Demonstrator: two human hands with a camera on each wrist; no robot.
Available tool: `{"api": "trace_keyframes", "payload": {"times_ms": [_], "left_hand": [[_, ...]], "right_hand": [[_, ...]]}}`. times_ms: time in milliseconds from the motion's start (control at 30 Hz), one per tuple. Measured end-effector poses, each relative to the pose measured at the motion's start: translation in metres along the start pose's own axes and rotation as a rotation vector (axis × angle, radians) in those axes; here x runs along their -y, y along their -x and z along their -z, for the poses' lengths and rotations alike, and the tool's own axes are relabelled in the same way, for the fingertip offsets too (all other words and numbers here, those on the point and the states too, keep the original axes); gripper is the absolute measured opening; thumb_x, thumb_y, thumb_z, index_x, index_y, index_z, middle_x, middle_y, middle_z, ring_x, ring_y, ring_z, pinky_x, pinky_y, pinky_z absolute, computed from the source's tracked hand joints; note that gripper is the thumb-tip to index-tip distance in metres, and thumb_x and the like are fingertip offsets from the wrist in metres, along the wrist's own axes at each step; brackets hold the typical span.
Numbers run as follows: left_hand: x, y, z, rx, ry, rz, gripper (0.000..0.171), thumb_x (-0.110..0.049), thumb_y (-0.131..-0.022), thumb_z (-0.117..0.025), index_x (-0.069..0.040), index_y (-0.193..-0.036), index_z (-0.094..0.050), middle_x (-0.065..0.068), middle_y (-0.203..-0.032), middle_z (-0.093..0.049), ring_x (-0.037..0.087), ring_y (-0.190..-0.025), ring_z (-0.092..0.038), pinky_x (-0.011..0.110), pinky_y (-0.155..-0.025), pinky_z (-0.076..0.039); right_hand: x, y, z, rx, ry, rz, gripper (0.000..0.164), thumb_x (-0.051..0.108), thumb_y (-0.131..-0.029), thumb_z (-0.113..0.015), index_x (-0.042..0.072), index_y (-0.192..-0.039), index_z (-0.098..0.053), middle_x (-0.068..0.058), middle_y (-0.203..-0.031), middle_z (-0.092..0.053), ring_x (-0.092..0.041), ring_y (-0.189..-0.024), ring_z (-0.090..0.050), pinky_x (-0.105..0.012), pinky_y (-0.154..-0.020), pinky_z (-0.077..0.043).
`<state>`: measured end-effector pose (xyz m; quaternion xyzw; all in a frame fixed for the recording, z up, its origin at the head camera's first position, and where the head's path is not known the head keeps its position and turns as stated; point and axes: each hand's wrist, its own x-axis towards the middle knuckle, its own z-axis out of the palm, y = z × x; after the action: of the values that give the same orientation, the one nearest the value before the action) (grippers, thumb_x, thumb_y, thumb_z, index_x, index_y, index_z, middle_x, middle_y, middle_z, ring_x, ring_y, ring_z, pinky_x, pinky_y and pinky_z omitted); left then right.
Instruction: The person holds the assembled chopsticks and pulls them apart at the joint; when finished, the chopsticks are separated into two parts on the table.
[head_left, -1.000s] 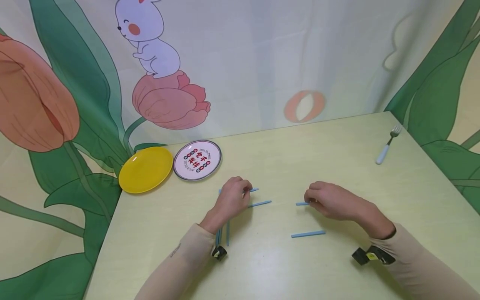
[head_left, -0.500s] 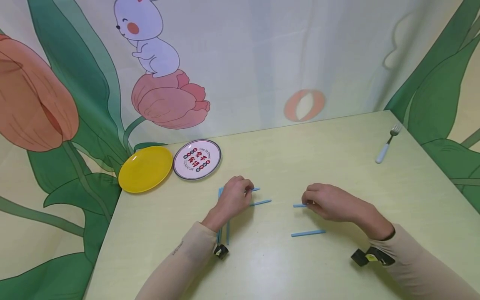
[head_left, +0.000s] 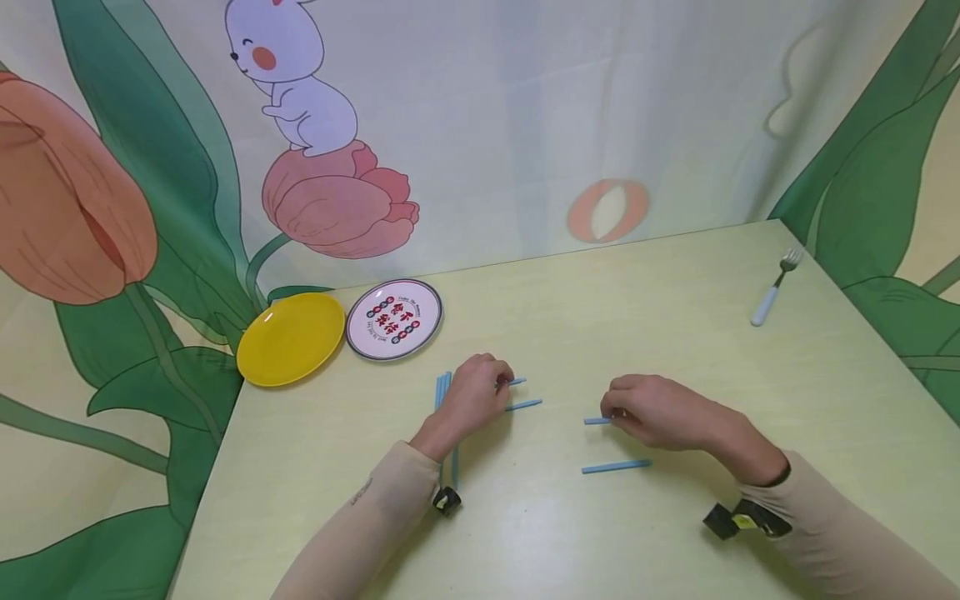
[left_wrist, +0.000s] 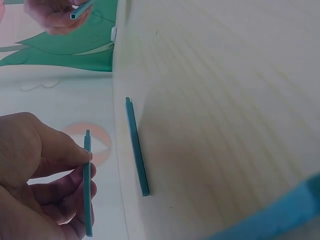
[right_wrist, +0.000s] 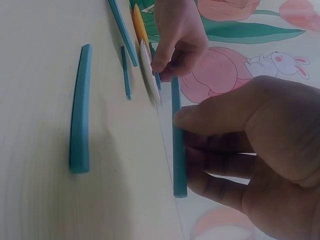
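My left hand (head_left: 472,398) pinches a slim blue stick (left_wrist: 88,200) between thumb and fingers; the stick has a narrower stub at one end. My right hand (head_left: 658,412) pinches another blue stick (right_wrist: 178,160), square-ended, above the table. The two held sticks are apart, with a gap between the hands. Under the left hand a blue stick (head_left: 527,405) with a stubbed end lies on the table. Nearer the person than the right hand lies one more blue stick (head_left: 617,467). Several long blue sticks (head_left: 442,390) lie left of the left hand, partly hidden by its wrist.
A yellow plate (head_left: 291,340) and a white plate with red lettering (head_left: 420,342) stand at the table's back left. A fork with a pale handle (head_left: 765,307) lies at the far right. Behind the table (head_left: 540,533) hangs a printed curtain (head_left: 510,125).
My right hand has moved slightly left and toward the person with its stick. The left hand has shifted slightly right with its stick. Sticks on the table stay put.
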<state>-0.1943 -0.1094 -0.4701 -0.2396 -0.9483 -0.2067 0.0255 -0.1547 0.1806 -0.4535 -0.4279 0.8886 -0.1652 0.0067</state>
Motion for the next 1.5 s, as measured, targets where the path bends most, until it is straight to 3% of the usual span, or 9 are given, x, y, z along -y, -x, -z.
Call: {"api": "trace_keyframes", "payload": {"times_ms": [467,733,1200,1500], "left_hand": [[0.0,-0.002,-0.009,0.03,0.019,0.018,0.012,-0.007,-0.087,-0.066,-0.007,-0.095,-0.075,0.002,-0.084,-0.067,0.014,-0.075,-0.059,0.027,-0.071,-0.05],[-0.002,-0.002,-0.012,0.081,0.056,0.043,0.013,-0.007,-0.089,-0.066,-0.006,-0.099,-0.075,0.004,-0.087,-0.067,0.014,-0.077,-0.058,0.026,-0.073,-0.051],[-0.005,-0.006,-0.016,0.124,0.051,0.018,0.013,-0.004,-0.087,-0.068,-0.006,-0.097,-0.077,0.004,-0.092,-0.073,0.017,-0.087,-0.065,0.03,-0.081,-0.053],[-0.006,-0.007,-0.018,0.167,0.012,-0.007,0.012,-0.006,-0.088,-0.068,-0.007,-0.095,-0.077,0.003,-0.091,-0.071,0.015,-0.084,-0.063,0.027,-0.078,-0.052]], "right_hand": [[0.004,0.004,-0.008,0.007,-0.063,0.028,0.009,0.006,-0.085,-0.07,0.014,-0.09,-0.07,0.01,-0.084,-0.06,-0.003,-0.075,-0.053,-0.022,-0.068,-0.05],[0.007,0.006,-0.011,0.017,-0.102,0.037,0.009,0.005,-0.085,-0.069,0.013,-0.089,-0.07,0.01,-0.083,-0.059,-0.001,-0.074,-0.052,-0.02,-0.067,-0.049],[0.008,0.008,-0.016,0.025,-0.101,0.057,0.01,0.005,-0.085,-0.068,0.014,-0.088,-0.069,0.011,-0.082,-0.058,0.0,-0.073,-0.05,-0.02,-0.067,-0.048],[0.01,0.007,-0.017,0.047,-0.095,0.053,0.008,0.006,-0.086,-0.068,0.014,-0.088,-0.069,0.011,-0.081,-0.057,0.0,-0.073,-0.049,-0.021,-0.067,-0.048]]}}
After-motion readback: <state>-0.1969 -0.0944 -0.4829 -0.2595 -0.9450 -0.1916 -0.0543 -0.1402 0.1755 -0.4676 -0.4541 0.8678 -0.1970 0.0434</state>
